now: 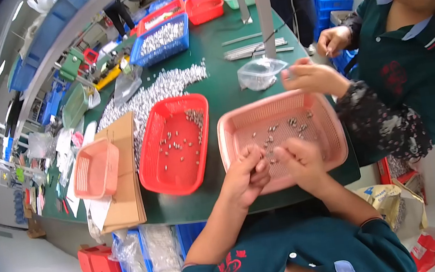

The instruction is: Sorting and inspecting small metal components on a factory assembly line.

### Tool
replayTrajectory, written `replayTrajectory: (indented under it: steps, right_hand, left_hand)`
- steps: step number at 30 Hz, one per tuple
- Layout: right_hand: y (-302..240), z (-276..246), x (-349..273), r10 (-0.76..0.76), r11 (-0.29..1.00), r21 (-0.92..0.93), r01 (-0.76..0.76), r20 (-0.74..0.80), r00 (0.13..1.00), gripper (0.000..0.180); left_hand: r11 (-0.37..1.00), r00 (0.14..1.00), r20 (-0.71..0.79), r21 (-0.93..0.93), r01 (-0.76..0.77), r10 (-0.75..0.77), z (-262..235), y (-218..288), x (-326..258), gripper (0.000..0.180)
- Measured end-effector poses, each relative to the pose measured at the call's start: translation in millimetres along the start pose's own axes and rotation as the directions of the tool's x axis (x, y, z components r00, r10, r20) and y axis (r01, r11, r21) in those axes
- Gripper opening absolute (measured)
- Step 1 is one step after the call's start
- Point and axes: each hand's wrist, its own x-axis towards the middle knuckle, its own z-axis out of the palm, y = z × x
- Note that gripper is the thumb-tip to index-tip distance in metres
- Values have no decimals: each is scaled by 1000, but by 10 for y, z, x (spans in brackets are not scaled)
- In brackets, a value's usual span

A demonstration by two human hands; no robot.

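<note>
Over the near side of a pink basket (225, 129), my left hand (247, 171) is closed, thumb and fingertips pressed together. Whatever it pinches is too small to make out. Just to its right, slightly blurred, is my right hand (304, 161), with its fingers curled in and the thumb toward the left hand. Its contents, if any, are hidden. Small metal parts (292, 122) lie scattered on the basket floor below both hands. Left of it stands a red basket (146, 173) holding more small metal parts (196, 121), heaped at its far right side.
A co-worker's hands (316, 77) reach over the pink basket's far right corner, beside a clear plastic bag (260, 75). Many small silvery pieces (159, 91) are piled on the green table (224, 86). Cardboard (127, 150) with a small pink basket (100, 169) lies left.
</note>
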Motion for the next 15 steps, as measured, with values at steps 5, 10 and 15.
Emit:
replayTrajectory:
  steps: [5,10,15]
  right_hand:
    - [12,-32,-9,-18,1000,-3,18,-34,999,11]
    - [49,16,-27,-27,999,32,28,-28,999,11]
    - [-25,-20,9,-471,779,-435,452,69,879,11]
  left_hand:
    - [999,1000,-2,-52,-3,3,52,-5,48,17]
    - [999,1000,-8,-45,-8,8,29,-42,34,18]
    - [992,989,-91,63,-108,114,16,-83,5,11]
